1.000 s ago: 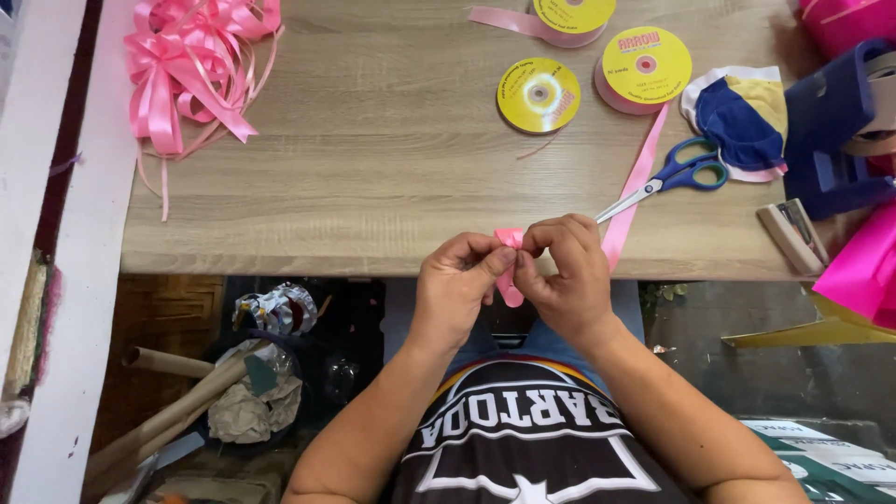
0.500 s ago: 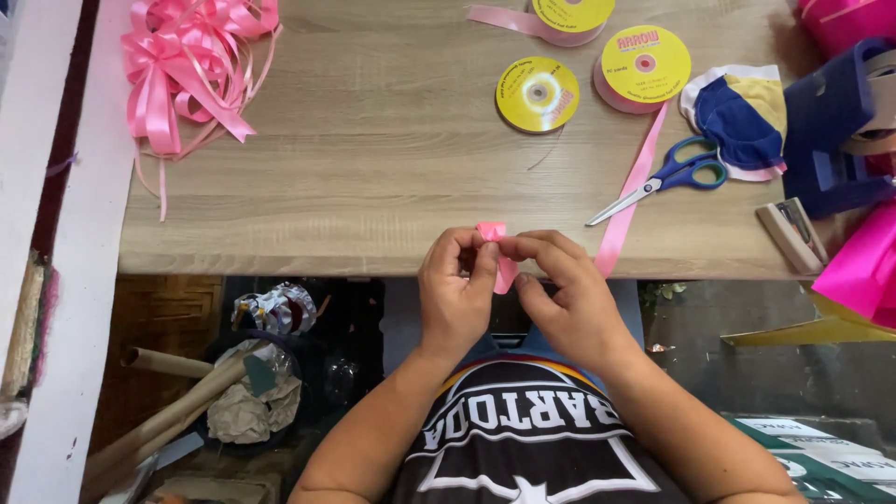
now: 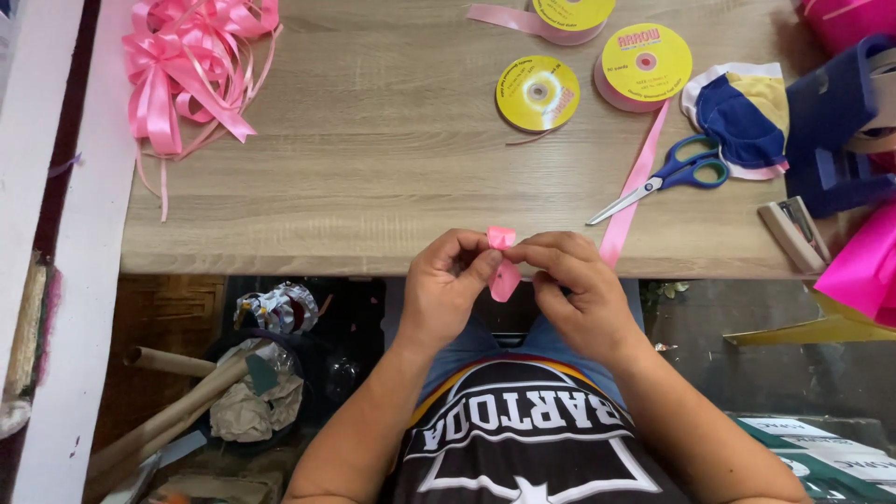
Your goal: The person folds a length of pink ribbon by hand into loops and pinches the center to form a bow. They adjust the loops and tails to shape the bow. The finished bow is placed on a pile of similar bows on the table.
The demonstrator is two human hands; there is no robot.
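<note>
Both my grips pinch one small folded pink ribbon piece at the desk near edge: left hand thumb on the fold, right hand closed on its other side. Only a first loop looks formed (no full bow yet). Finished pink bows far left, scissors and ribbon spools right

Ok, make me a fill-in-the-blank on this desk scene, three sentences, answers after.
1. Both hands, left hand and right hand, pinch a folded piece of ____ ribbon.
2. The scissors have ____ handles.
3. The finished bows lie at the table's far ____ corner.

Missing words: pink; blue; left
</note>
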